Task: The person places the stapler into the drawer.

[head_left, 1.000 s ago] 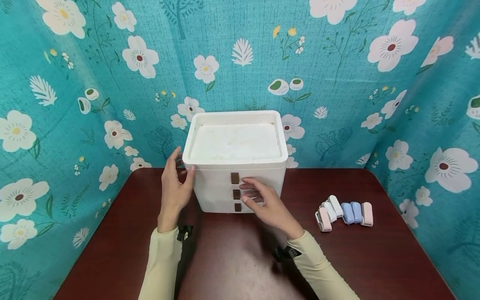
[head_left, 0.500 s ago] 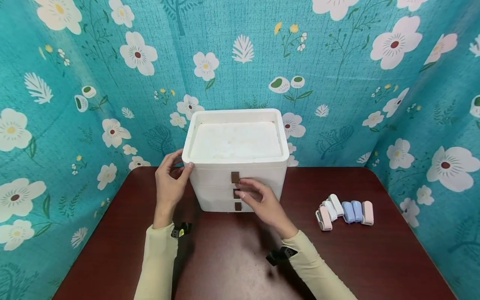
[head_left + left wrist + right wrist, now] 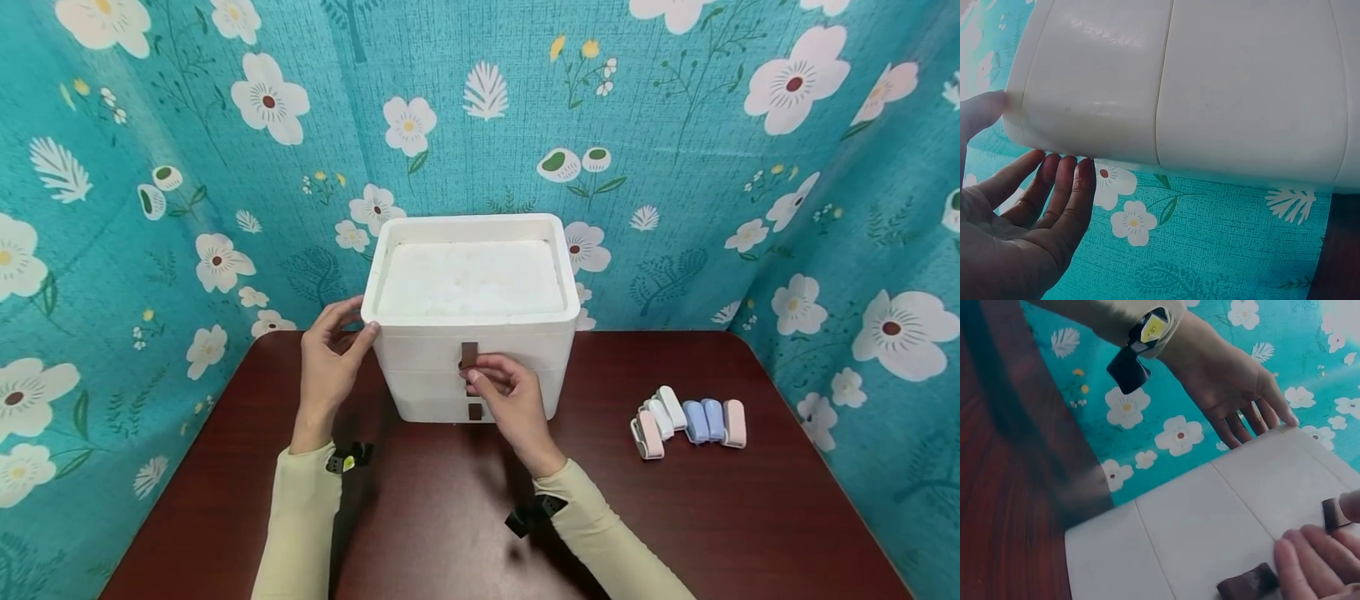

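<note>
Pinching top tab [image 3: 469, 352] of box [image 3: 422, 358] with right hand [image 3: 517, 410], touching left near corner with spread left hand [image 3: 325, 379]; may drag box nearer by pulling hard with weak bracing.

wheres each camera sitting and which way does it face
Head: on the head, facing forward and down at the white box; sleeves, left hand and right hand show.
Left wrist: on that wrist, facing past the left hand at the box; only that hand shows.
Right wrist: on that wrist, facing the box's front; right fingers, left hand and sleeve show.
Head and right wrist share both hands and the top brown handle.
</note>
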{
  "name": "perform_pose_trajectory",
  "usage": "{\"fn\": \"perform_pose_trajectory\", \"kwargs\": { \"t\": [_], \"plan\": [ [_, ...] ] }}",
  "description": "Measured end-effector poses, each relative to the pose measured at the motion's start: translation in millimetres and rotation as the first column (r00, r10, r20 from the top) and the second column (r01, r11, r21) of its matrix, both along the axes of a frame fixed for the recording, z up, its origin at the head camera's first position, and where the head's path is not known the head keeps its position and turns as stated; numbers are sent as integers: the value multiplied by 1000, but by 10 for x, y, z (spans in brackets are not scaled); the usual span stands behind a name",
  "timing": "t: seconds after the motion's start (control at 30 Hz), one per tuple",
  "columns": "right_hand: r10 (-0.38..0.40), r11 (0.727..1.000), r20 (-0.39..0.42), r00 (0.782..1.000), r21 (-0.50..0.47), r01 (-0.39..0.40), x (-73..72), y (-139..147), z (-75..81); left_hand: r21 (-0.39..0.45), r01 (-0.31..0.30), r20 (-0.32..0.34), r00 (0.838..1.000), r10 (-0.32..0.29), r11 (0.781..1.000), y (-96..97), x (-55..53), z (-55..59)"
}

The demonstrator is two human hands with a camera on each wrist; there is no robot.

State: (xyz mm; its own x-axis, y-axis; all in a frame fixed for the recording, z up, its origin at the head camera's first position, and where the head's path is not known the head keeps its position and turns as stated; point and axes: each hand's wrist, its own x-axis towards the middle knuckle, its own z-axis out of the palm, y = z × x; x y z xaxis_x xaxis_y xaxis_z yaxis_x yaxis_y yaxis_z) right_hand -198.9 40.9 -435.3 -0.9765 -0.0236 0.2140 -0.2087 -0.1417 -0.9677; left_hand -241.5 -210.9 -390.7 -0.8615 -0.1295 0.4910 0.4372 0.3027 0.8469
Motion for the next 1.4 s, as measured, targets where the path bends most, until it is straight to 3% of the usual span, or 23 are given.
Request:
{"fn": "perform_pose_trajectory", "kwargs": {
  "t": [0.17,0.27,0.63,0.93,1.17,1.4],
  "plan": [
    [-22,991,19,1000,-130,24,-1,-48,-27,-4,7,19,1000,-7,1000,-34,-9,7],
    [-23,987,10,1000,-160,25,6,-69,-24,-4,14,20,1000,-14,1000,-44,-16,14],
    [11,1000,-61,998,3,-11,-9,-76,-14,7,44,42,998,-44,999,-67,-25,-2],
    [36,999,-116,993,40,-31,-4,-23,6,3,69,42,997,-69,998,-101,-46,21],
    [32,995,-157,987,96,-17,107,36,27,-7,85,52,995,-84,996,-102,-59,22],
    [66,996,-164,984,68,-56,239,68,22,3,80,71,994,-80,997,-120,-55,25]
  ]
}}
